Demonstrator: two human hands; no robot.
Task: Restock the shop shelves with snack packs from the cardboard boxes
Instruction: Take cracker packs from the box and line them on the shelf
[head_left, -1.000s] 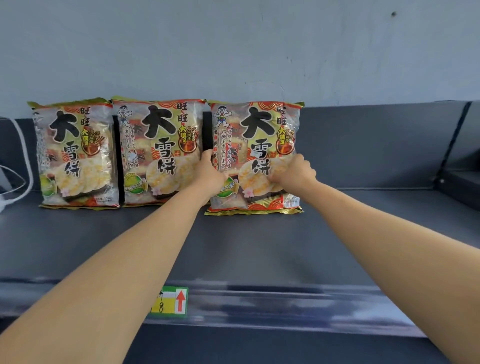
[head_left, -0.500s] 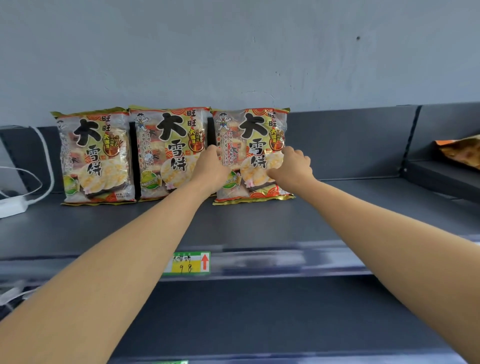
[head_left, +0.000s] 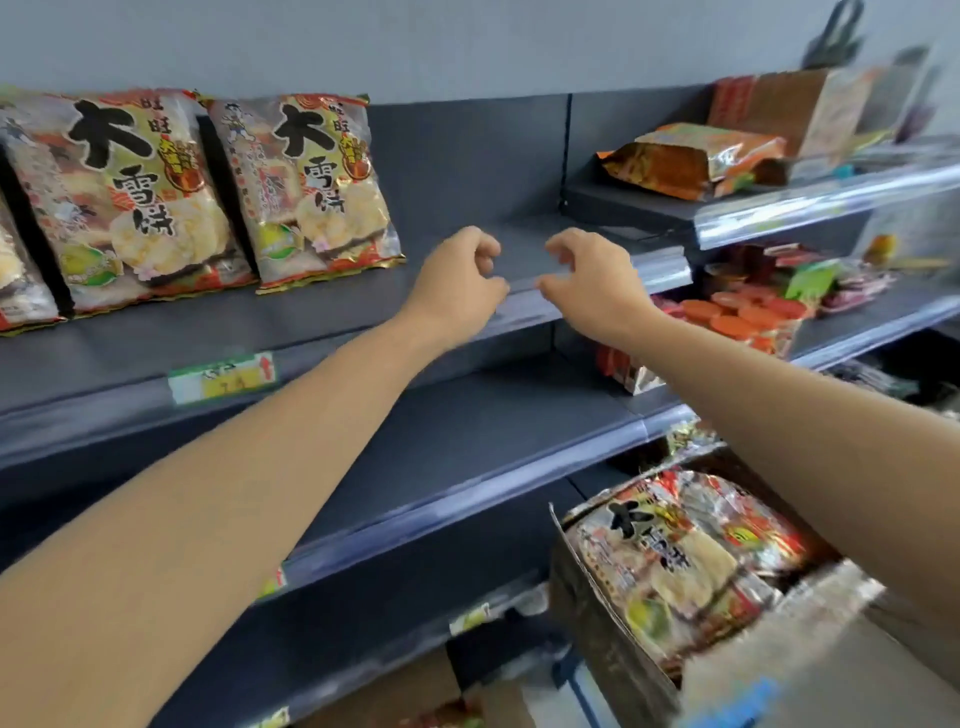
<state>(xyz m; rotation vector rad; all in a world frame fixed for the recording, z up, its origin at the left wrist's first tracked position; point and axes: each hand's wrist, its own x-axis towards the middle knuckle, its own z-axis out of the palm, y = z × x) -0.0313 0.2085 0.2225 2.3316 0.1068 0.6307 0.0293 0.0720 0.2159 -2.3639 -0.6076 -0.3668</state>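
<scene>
Both hands, left (head_left: 457, 280) and right (head_left: 597, 280), are held empty, fingers loosely curled, beside the packs (head_left: 306, 182) on the shelf (head_left: 322, 306).

Even, soft daylight with faint shadows. Motion blur smears the right side and lower right of the frame; shelf edges (head_left: 826, 205) glare and bow from wide-angle distortion.

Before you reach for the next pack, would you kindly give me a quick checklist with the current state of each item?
1. Left hand empty: ok.
2. Right hand empty: ok.
3. Rightmost clear printed rice-cracker pack on the dark grey metal shelf upright: ok.
4. Free shelf space right of it: ok.
5. Open brown cardboard box has packs left: ok.
6. Packs remaining: cannot tell.
</scene>
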